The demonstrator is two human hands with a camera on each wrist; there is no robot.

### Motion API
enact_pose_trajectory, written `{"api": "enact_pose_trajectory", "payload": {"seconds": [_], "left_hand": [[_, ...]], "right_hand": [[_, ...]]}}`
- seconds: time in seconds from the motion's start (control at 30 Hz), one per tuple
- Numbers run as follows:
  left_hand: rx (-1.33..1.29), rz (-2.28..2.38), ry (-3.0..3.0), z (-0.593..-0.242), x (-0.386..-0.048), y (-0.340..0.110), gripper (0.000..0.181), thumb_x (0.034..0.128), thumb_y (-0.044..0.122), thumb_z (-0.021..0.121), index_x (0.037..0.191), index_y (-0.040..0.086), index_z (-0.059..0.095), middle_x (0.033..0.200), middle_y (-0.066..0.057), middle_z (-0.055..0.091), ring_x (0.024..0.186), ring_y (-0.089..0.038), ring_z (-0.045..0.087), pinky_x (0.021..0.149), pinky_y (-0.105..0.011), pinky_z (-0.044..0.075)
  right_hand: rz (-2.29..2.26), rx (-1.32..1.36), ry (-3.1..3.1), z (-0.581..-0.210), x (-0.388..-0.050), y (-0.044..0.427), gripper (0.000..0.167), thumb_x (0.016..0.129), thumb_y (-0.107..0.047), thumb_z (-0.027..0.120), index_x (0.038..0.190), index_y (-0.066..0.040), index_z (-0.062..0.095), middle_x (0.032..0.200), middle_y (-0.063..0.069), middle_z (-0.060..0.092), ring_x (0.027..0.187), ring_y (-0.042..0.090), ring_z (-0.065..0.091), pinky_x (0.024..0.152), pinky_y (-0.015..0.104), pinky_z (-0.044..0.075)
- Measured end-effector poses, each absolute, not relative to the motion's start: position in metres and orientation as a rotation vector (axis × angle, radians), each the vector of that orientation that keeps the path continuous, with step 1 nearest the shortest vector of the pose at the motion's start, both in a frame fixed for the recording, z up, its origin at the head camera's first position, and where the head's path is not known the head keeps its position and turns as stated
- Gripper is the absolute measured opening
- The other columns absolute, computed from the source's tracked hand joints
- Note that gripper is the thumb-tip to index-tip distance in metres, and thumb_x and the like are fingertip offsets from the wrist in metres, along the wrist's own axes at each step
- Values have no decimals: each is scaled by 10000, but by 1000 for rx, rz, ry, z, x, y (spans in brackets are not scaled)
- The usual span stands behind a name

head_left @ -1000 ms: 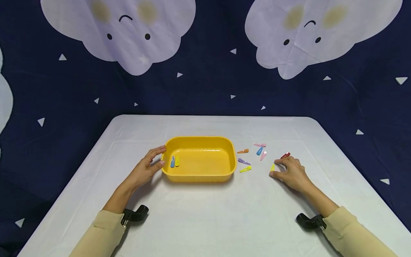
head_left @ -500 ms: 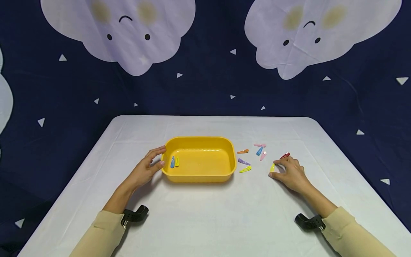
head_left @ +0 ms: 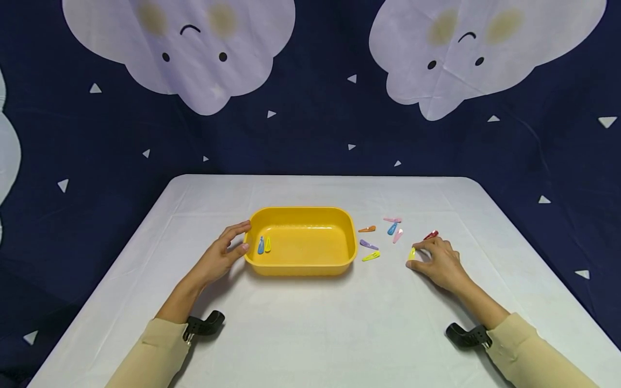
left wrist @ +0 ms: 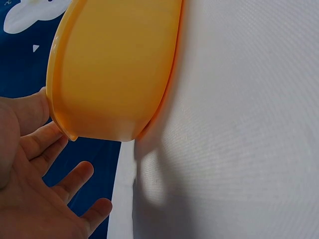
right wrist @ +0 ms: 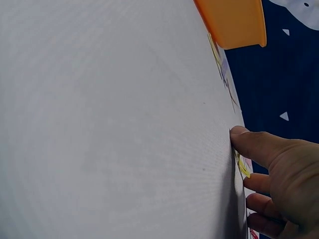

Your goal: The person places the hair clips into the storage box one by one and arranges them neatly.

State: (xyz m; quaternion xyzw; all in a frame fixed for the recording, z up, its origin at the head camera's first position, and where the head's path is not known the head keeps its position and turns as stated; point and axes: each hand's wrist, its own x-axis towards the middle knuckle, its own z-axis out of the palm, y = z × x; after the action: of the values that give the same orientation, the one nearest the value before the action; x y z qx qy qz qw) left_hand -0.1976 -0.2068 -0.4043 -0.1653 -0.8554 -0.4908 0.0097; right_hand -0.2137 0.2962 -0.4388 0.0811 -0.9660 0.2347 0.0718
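Observation:
Beside the yellow plastic basin (head_left: 301, 269), my left hand (head_left: 219, 257) touches the left rim with thumb and fingertips. In the left wrist view its outer fingers (left wrist: 77, 179) are spread off the wall. To the right, my right hand (head_left: 442, 262) is low at the table, thumb and index finger at either end of a yellow snap hair clip (head_left: 412, 253). That clip (right wrist: 242, 166) shows between thumb and index in the right wrist view. A red hair clip (head_left: 430, 235) lies just behind the right hand. A blue clip (head_left: 261, 245) and another yellow clip (head_left: 268, 244) lie inside the basin.
Between basin and right hand lie several loose clips: orange (head_left: 367, 228), purple (head_left: 368, 244), yellow (head_left: 371, 256), blue (head_left: 392, 228), and two pink ones (head_left: 398, 235). A white cloth covers the table (head_left: 310, 328). A dark blue curtain (head_left: 310, 140) hangs behind it.
The right hand has shifted very slightly at the yellow clip, more of which shows than a second ago. The left hand, the basin and the other clips stay where they were.

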Motion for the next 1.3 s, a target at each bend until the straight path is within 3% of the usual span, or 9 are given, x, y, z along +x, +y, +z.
{"api": "enact_pose_trajectory", "payload": {"seconds": [0.43,0.7,1.0,1.1,1.3], "left_hand": [[-510,-1535,-2684,-407,-201,-208,473,964,155,527,1398,13,405,1521,-151,309,1436,-372,206,1105,-671,141],[-505,-1533,-2688,-407,-201,-208,473,962,146,528,1400,17,404,1524,-147,307,1438,-369,204,1106,-669,146],[-502,-1536,-2679,-407,-201,-208,474,959,162,537,1396,25,412,1521,-147,312,1435,-368,210,1109,-666,144],[-507,-1532,-2680,-407,-201,-209,474,960,161,535,1395,20,411,1520,-154,310,1433,-374,210,1107,-667,146],[-485,-1549,-2699,-406,-201,-208,471,966,182,527,1401,41,411,1534,-117,301,1448,-348,191,1122,-650,136]], "right_hand": [[705,241,-2899,-437,-213,297,503,759,-317,760,1139,-12,638,1156,229,540,1107,413,431,824,541,294],[789,237,-2902,-433,-213,294,520,777,-287,756,1176,13,610,1216,270,560,1153,435,424,933,584,272],[886,267,-2881,-417,-214,285,531,798,-320,747,1198,4,613,1177,220,632,1145,408,516,948,562,390],[905,293,-2870,-410,-215,279,528,805,-326,739,1198,3,610,1178,220,633,1168,401,519,1016,567,352],[916,327,-2860,-394,-216,264,521,818,-350,719,1215,-33,605,1168,186,631,1135,359,523,954,538,402]]}}
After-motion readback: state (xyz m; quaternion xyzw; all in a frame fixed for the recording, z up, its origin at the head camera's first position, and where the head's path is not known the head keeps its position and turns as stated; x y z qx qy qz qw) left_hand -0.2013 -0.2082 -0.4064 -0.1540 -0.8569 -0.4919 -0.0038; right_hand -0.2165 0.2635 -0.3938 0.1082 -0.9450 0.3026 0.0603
